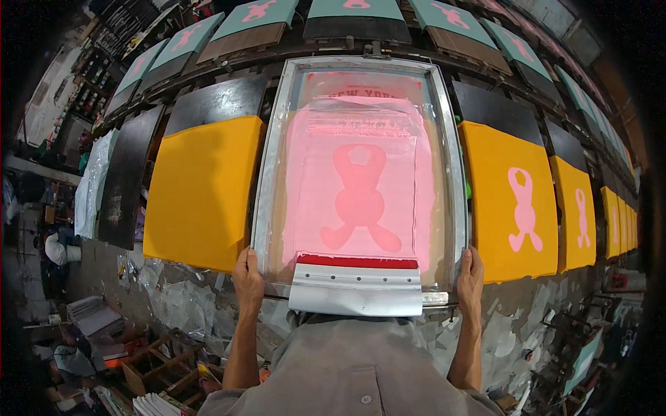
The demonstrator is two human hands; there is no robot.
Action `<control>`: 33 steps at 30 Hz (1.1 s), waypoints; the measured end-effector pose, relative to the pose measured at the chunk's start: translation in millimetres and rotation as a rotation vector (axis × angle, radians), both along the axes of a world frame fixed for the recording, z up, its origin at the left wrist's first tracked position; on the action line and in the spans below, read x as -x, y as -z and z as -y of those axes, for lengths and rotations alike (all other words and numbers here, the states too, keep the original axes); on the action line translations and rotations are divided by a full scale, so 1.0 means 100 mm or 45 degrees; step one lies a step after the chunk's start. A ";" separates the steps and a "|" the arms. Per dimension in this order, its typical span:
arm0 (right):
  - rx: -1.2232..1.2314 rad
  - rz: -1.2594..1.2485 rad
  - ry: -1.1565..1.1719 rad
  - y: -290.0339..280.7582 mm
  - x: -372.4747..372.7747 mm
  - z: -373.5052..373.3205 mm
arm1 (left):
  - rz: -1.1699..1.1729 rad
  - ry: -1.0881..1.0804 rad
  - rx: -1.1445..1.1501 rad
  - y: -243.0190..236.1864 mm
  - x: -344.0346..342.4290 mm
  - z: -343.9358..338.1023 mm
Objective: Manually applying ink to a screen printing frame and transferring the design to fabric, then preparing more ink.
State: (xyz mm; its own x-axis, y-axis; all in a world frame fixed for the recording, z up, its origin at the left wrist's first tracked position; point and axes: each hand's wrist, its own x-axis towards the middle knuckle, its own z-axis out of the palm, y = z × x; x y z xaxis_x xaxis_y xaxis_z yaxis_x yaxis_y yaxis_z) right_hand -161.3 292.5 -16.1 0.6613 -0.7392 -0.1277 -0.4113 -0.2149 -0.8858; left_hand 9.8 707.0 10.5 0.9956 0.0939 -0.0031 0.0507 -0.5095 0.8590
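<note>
A silver-edged printing screen (269, 173) fills the middle, coated with pink ink (316, 173) around a darker pink figure shape. A metal squeegee (355, 291) with a red blade rests across the screen's near end. My left hand (249, 281) is closed on the frame's left side, near its lower corner, and my right hand (470, 277) grips the right side likewise. Beside the screen on the left lies a plain yellow fabric piece (198, 194) on a board; on the right, another yellow piece (489, 201) bears a pink figure print.
More boards with printed yellow pieces (570, 243) run off to the right. A far row holds mint pieces (243, 22) with pink prints, past a dark rail. Dark bare boards (128, 180) stand at left. Scraps (184, 305) and wooden crates (156, 367) lie on the floor below.
</note>
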 end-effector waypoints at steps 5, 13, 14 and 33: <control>0.078 0.034 -0.043 -0.20 0.05 -0.02 | -0.006 0.018 -0.028 -0.08 0.04 -0.01; 0.037 0.140 -0.080 -0.23 0.10 -0.13 | 0.058 -0.022 0.230 -0.02 0.17 -0.08; 0.033 0.142 -0.057 -0.20 0.10 -0.11 | 0.091 0.015 0.202 -0.01 0.19 -0.05; -0.063 0.073 -0.163 -0.37 0.17 0.05 | 0.059 -0.049 -0.033 -0.47 0.27 -0.12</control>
